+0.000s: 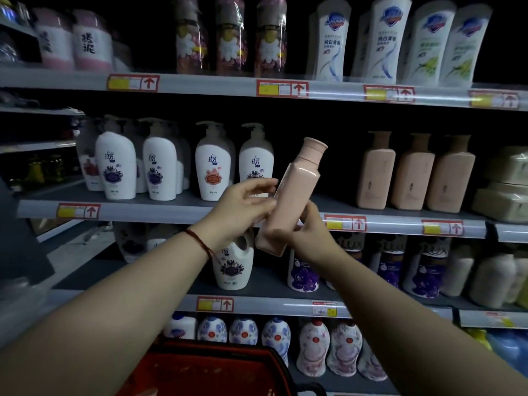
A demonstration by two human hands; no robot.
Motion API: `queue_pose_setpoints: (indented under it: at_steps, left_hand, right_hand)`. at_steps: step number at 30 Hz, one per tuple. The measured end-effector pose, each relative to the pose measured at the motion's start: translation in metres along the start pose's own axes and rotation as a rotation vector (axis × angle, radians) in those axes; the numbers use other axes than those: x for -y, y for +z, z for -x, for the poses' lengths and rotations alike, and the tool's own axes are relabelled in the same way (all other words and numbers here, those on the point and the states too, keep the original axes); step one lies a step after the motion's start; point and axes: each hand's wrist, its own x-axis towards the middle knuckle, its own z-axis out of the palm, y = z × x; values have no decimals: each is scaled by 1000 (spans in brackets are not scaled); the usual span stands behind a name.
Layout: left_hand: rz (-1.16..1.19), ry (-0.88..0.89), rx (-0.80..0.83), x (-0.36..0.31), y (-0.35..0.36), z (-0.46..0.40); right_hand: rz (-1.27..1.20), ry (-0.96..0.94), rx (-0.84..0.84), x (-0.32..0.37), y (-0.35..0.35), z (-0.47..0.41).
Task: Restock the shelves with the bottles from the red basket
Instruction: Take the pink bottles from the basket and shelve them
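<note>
Head view: hands (pixel 274 215) hold pink bottle (pixel 291 195)

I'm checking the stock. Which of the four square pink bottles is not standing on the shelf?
The tilted square pink bottle held in both hands; the other three stand upright on the middle shelf.

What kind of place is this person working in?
Most likely a shop's toiletries aisle. Rows of matching pump bottles stand on tiered shelves, price tags with red arrows line the shelf edges, and a red basket sits below the hands holding a pink bottle.
</note>
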Motion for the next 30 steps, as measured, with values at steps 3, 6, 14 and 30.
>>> queue_pose_setpoints:
  at_steps: [3,6,14,30]
  left_hand:
    - [-16,-170,15,13,-7,-1]
    - [157,-353,186,17,-10,0]
    - [147,-225,-51,25,-2,0]
    - [75,-134,-51,48,72,-77]
  right_hand:
    - [-132,26,108,4,-13,-3]
    - [-300,68,228,10,-15,-7]
    - [-58,-1,218,13,-25,-17]
    - [225,-5,-214,-21,-76,-49]
